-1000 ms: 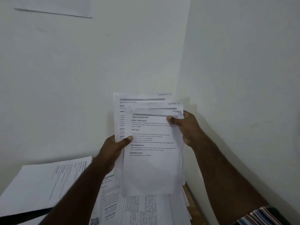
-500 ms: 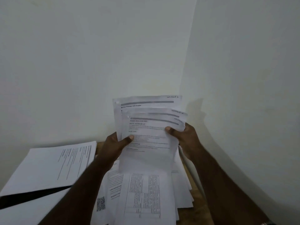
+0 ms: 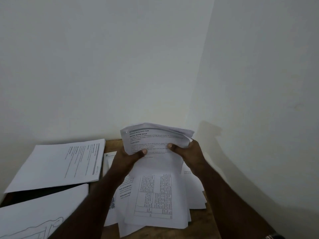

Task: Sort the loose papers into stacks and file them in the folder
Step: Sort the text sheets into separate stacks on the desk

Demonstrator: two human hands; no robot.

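I hold a small bundle of printed sheets point(image 3: 155, 140) above the table, its top curling toward the wall. My left hand point(image 3: 127, 159) grips its left edge with the thumb on the front. My right hand point(image 3: 188, 152) pinches its right edge. Under the bundle lies a messy heap of loose papers point(image 3: 155, 195); the top one has a printed table. A neat stack of papers point(image 3: 57, 166) lies at the left. No folder can be picked out for certain.
The wooden table point(image 3: 112, 144) sits in a corner, with white walls behind and to the right. A dark strip point(image 3: 43, 193) shows between the left stack and a sheet with a line drawing point(image 3: 39, 219) at the lower left.
Both hands have lowered the bundle toward the heap. The fanned sheets have been pushed together, and their top edge now bends over.
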